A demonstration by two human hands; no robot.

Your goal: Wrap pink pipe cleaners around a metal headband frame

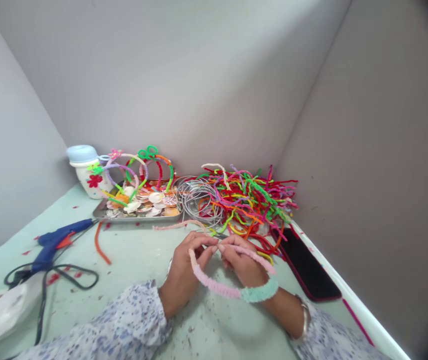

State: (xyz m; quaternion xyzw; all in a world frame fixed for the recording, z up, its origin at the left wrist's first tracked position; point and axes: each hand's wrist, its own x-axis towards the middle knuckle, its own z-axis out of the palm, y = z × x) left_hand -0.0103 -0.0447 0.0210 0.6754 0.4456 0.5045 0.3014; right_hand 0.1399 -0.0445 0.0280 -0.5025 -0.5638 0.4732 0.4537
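A headband wrapped in pink and mint pipe cleaner (221,289) curves over my right wrist, in front of both hands. My left hand (189,265) is closed in a pinch at one end of it. My right hand (242,260) pinches the band close by, its fingertips nearly meeting the left ones. What lies exactly between the fingertips is too small to make out. Just beyond the hands a pale pink pipe cleaner (178,225) lies on the table, beside a heap of many-coloured pipe cleaners (251,200).
Coiled wire hoops (201,205) sit between the heap and a metal tray (139,219) of round discs and finished headbands. A white bottle (88,175) stands at the back left. A blue glue gun (51,245) with its cord lies left; a phone (311,270) lies right.
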